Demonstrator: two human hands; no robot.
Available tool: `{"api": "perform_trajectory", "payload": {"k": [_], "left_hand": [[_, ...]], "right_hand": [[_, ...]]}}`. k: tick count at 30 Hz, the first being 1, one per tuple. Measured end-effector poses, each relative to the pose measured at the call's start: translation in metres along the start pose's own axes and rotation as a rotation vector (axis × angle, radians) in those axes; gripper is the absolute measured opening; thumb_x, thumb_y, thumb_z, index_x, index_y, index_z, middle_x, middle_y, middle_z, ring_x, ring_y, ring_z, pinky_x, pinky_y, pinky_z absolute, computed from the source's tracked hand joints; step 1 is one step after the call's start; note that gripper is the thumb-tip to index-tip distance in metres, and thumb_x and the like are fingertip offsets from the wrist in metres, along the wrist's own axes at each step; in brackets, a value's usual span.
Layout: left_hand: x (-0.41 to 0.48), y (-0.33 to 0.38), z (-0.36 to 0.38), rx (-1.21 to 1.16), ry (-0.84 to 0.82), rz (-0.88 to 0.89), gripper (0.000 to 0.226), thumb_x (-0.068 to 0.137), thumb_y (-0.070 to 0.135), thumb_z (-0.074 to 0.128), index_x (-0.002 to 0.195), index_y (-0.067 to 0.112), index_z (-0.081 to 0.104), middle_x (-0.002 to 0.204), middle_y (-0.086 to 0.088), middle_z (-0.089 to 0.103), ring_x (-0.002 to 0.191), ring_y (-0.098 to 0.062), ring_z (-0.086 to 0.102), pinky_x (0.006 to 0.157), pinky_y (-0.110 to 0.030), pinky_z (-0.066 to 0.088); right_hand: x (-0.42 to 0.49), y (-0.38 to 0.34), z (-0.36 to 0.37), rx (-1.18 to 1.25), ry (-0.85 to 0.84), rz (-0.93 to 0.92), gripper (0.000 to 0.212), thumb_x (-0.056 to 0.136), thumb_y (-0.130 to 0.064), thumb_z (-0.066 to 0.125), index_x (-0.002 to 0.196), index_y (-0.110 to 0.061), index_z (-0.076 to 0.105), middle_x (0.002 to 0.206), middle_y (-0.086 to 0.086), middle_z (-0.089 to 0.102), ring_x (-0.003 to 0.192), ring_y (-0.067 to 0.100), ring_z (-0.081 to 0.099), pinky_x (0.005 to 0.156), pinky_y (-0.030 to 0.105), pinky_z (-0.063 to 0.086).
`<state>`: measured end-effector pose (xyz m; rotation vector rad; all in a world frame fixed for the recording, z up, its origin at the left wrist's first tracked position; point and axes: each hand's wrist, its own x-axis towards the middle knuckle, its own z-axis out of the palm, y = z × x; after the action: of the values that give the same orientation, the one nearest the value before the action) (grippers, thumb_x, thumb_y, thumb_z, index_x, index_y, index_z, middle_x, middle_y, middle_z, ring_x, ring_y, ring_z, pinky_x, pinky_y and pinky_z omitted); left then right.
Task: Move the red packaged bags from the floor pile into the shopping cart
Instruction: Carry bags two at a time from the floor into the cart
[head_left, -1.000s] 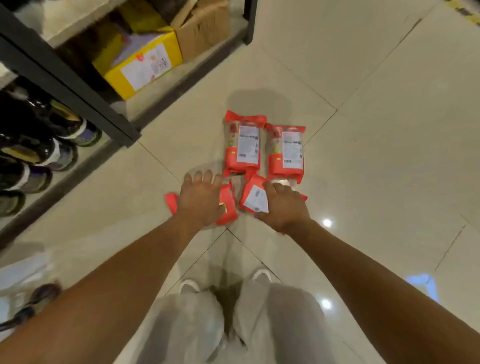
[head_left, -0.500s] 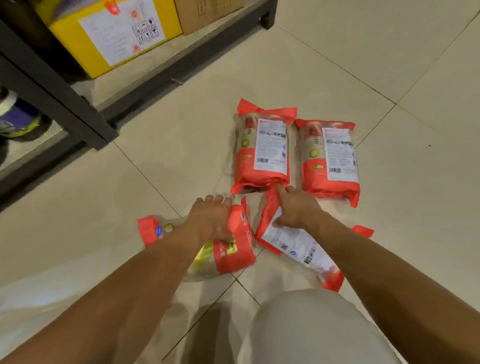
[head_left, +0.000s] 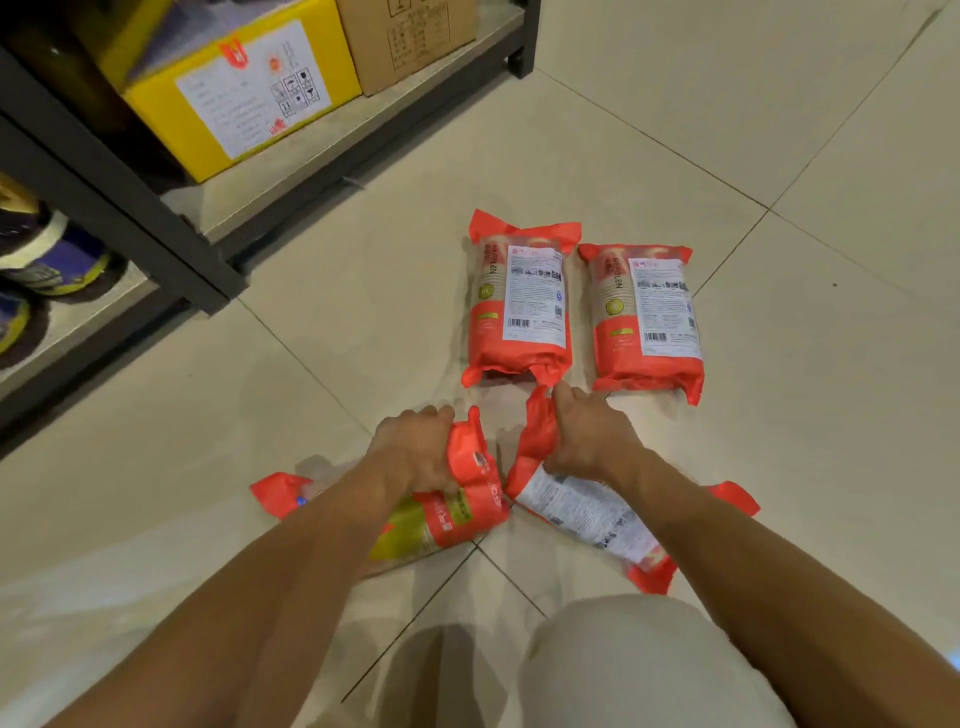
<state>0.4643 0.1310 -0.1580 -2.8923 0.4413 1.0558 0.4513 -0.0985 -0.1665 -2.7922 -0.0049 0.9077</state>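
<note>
Left hand curled round a red plastic bag with yellow-green print on the pale tiled floor, right hand gripping the red end of a white-labelled bag, two more red label-up bags side by side just beyond, dark metal shelf at left

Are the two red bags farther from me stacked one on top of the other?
No, the far left bag and the far right bag lie flat side by side on the floor, neither on the other.
</note>
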Motion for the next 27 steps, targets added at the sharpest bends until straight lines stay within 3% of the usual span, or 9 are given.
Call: {"api": "perform_trajectory", "payload": {"k": [7,13,17,20,22,24,27], "left_hand": [[-0.172,-0.007,-0.114,-0.079,0.225,-0.079,0.090,0.066,0.052,0.077,0.141,0.025,0.035,0.122,-0.003,0.053,0.109,-0.028,0.057,0.080,-0.040,0.051],[-0.377,-0.009,-0.264,-0.181,0.319,-0.034,0.082,0.069,0.056,0.075,0.138,0.027,0.039,0.127,0.004,0.054,0.111,-0.024,0.055,0.080,-0.040,0.052],[-0.512,-0.007,-0.346,-0.300,0.356,-0.042,0.077,0.070,0.057,0.073,0.134,0.028,0.043,0.121,0.005,0.057,0.112,-0.021,0.056,0.086,-0.039,0.051],[-0.603,-0.005,-0.387,-0.435,0.426,-0.062,0.071,0.064,0.062,0.071,0.124,0.030,0.050,0.113,0.007,0.059,0.109,-0.019,0.058,0.087,-0.035,0.048],[-0.657,-0.003,-0.401,-0.507,0.462,-0.070,0.077,0.059,0.066,0.064,0.125,0.028,0.053,0.117,0.005,0.060,0.114,-0.020,0.056,0.092,-0.035,0.046],[-0.708,0.001,-0.408,-0.507,0.541,-0.091,0.082,0.058,0.067,0.064,0.129,0.026,0.052,0.118,0.001,0.060,0.114,-0.023,0.057,0.094,-0.037,0.047],[-0.777,0.017,-0.406,-0.453,0.610,-0.170,0.093,0.064,0.060,0.073,0.143,0.026,0.038,0.116,-0.002,0.061,0.110,-0.026,0.060,0.092,-0.040,0.049]], "right_hand": [[-0.156,-0.052,-0.136,-0.022,0.265,-0.077,0.083,0.074,-0.034,0.078,0.141,-0.017,0.034,0.126,0.009,0.048,0.110,0.031,0.052,0.070,0.038,0.047],[-0.347,-0.116,-0.320,0.027,0.260,-0.154,0.064,0.077,-0.047,0.074,0.126,-0.015,0.045,0.122,0.003,0.053,0.111,0.027,0.052,0.069,0.034,0.039],[-0.468,-0.151,-0.419,0.094,0.285,-0.184,0.074,0.066,-0.065,0.060,0.125,-0.022,0.047,0.117,-0.002,0.060,0.108,0.024,0.060,0.073,0.035,0.043],[-0.538,-0.172,-0.470,0.074,0.323,-0.278,0.086,0.067,-0.076,0.066,0.130,-0.021,0.047,0.121,0.000,0.061,0.108,0.025,0.062,0.080,0.037,0.050],[-0.578,-0.183,-0.491,0.082,0.392,-0.391,0.086,0.070,-0.081,0.057,0.128,-0.018,0.051,0.117,0.004,0.064,0.101,0.028,0.064,0.079,0.037,0.048],[-0.617,-0.196,-0.506,0.105,0.437,-0.461,0.082,0.070,-0.075,0.059,0.128,-0.017,0.052,0.115,0.006,0.065,0.099,0.029,0.064,0.079,0.037,0.049],[-0.667,-0.215,-0.514,0.111,0.473,-0.518,0.094,0.066,-0.054,0.084,0.143,-0.019,0.043,0.120,0.006,0.065,0.106,0.030,0.064,0.084,0.038,0.049]]}}
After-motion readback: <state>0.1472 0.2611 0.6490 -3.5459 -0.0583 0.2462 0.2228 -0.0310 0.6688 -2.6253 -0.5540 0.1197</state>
